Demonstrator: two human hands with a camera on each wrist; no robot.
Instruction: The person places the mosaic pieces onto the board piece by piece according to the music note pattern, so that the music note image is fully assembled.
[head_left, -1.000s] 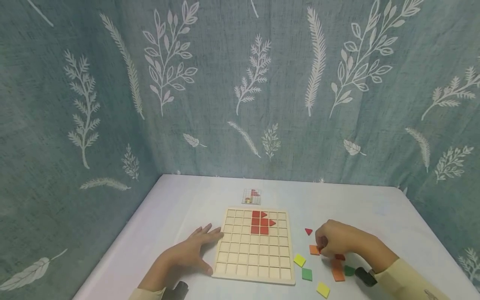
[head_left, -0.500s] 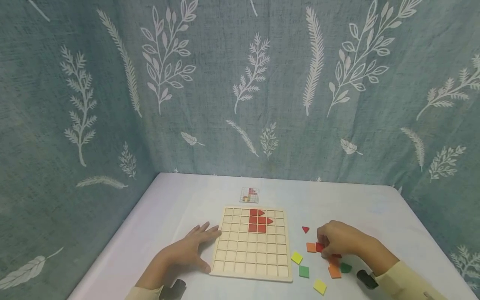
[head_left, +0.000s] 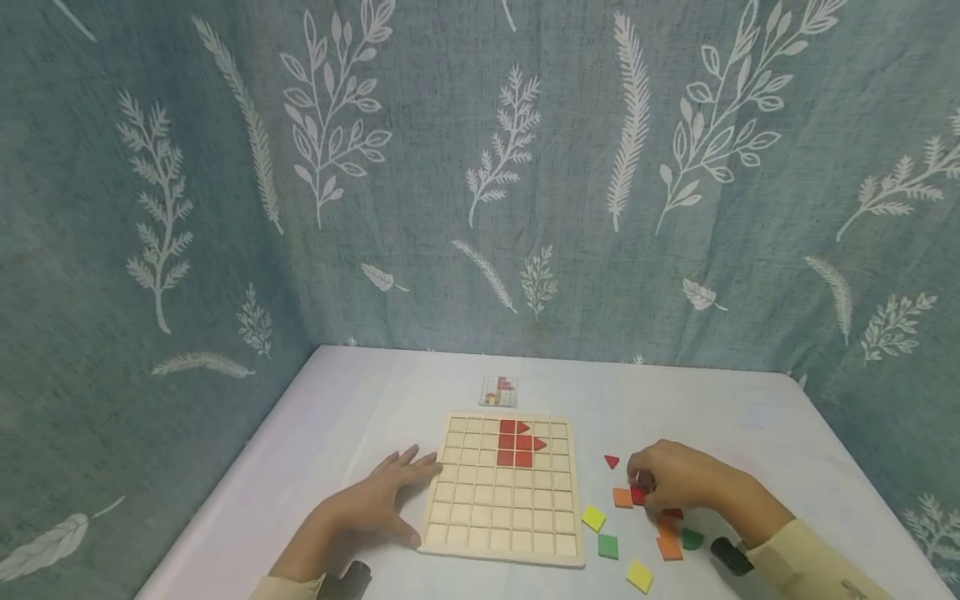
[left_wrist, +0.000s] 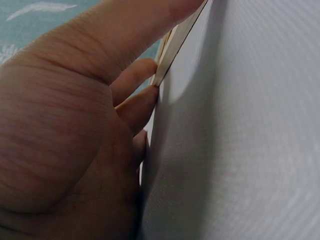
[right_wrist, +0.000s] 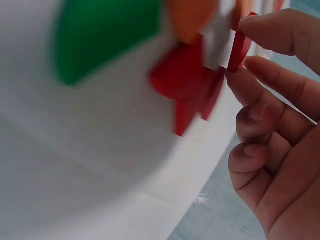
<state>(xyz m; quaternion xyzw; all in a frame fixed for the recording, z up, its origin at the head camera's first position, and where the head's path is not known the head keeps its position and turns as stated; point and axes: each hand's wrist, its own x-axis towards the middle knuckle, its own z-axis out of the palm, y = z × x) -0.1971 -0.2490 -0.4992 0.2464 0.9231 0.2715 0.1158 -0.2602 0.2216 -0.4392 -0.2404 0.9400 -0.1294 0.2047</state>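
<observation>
My left hand (head_left: 380, 507) rests with spread fingers along the left edge of the wooden grid board (head_left: 480, 537). In the left wrist view, the thumb and fingertips touch the board's rim (left_wrist: 172, 55). Right of the board, my right hand (head_left: 672, 475) is low over the loose tiles. Its thumb and fingers pinch a red tile (right_wrist: 240, 50), seen nearly edge-on in the right wrist view. Several red squares (head_left: 506, 457) and two red triangles (head_left: 539, 445) sit in the grid's upper cells.
A small pattern card (head_left: 498, 392) lies behind the board. Near the right hand are a red triangle (head_left: 612, 461), orange tiles (head_left: 670, 548), a green square (head_left: 608, 547), yellow squares (head_left: 640, 577) and a rounded green tile (head_left: 692, 539). Patterned curtains (head_left: 420, 167) surround the white table (head_left: 360, 400).
The right hand shifts slightly among the tiles, and more of the red tile shows beneath its fingers. The left hand stays at the board's edge. The head view shifts slightly.
</observation>
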